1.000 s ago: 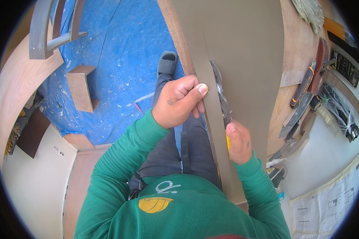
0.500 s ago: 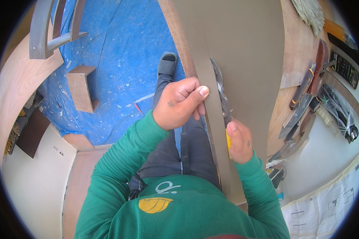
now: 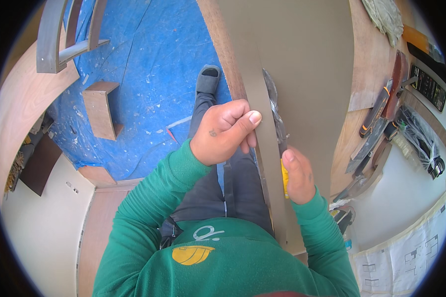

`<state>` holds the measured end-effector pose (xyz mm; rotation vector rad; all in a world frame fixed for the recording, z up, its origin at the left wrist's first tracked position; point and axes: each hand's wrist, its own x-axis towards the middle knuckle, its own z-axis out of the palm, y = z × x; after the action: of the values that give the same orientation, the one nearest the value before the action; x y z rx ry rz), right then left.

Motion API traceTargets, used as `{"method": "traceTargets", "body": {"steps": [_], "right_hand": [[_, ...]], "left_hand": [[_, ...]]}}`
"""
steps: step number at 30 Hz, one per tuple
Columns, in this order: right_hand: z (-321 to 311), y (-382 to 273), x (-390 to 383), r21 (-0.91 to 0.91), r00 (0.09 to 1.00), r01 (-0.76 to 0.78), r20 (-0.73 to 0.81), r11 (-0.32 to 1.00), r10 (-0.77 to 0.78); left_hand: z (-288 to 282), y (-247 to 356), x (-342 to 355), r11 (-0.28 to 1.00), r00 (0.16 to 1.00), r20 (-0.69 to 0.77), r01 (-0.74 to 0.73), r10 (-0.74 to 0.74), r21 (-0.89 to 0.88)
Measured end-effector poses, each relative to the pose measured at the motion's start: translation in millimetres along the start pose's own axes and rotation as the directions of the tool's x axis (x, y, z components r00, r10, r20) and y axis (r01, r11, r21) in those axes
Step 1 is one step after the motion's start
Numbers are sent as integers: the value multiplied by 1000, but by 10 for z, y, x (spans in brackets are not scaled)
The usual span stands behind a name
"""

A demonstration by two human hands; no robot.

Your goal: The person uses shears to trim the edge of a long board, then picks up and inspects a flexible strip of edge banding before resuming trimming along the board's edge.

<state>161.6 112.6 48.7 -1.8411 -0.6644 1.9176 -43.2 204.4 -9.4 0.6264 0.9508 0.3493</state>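
Note:
A long grey-brown sheet [image 3: 312,74] lies in front of me, with a narrow strip [image 3: 266,148] along its left side. My left hand [image 3: 228,131] pinches the left edge of this strip, thumb on top and fingers curled. Closed around a yellow handle, my right hand [image 3: 299,175] grips what look like metal snips [image 3: 276,111]. Their dark silver blades point away from me, along the line between strip and sheet. The underside of the blades and most of the right fingers are hidden.
Blue sheeting [image 3: 148,59] covers the floor on the left, with a small wooden box frame [image 3: 100,111] on it. Curved wooden frames [image 3: 52,39] stand at far left. On the right are a sheathed saw-like tool [image 3: 376,111], a clear plastic bag [image 3: 421,128] and paper drawings [image 3: 406,257].
The snips have shifted very slightly away from me along the line. The strip under my left hand has moved a little. Both hands keep their grips.

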Motion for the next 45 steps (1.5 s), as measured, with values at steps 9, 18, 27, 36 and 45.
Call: {"method": "traceTargets", "body": {"steps": [9,18,27,36,45], "right_hand": [[18,57,-27,-64,997,39,-59,997,-43],[-29,159,-196,-68,996,37,-73,997,-42],[-75,360,-373,-88,998,25,-52,996,-30],[-72,287,-283,-92,1000,-1,-1,996,1],[-39,302,-287,-72,999,4,-44,997,-7]], "left_hand": [[17,18,-6,1000,1000,-1,3,-3,-10],[3,78,77,997,986,-158,-59,51,-48],[80,11,75,996,977,-215,18,2,91],[44,-22,84,995,981,-193,23,-4,93],[42,-40,85,998,984,-180,-1,14,71]]}}
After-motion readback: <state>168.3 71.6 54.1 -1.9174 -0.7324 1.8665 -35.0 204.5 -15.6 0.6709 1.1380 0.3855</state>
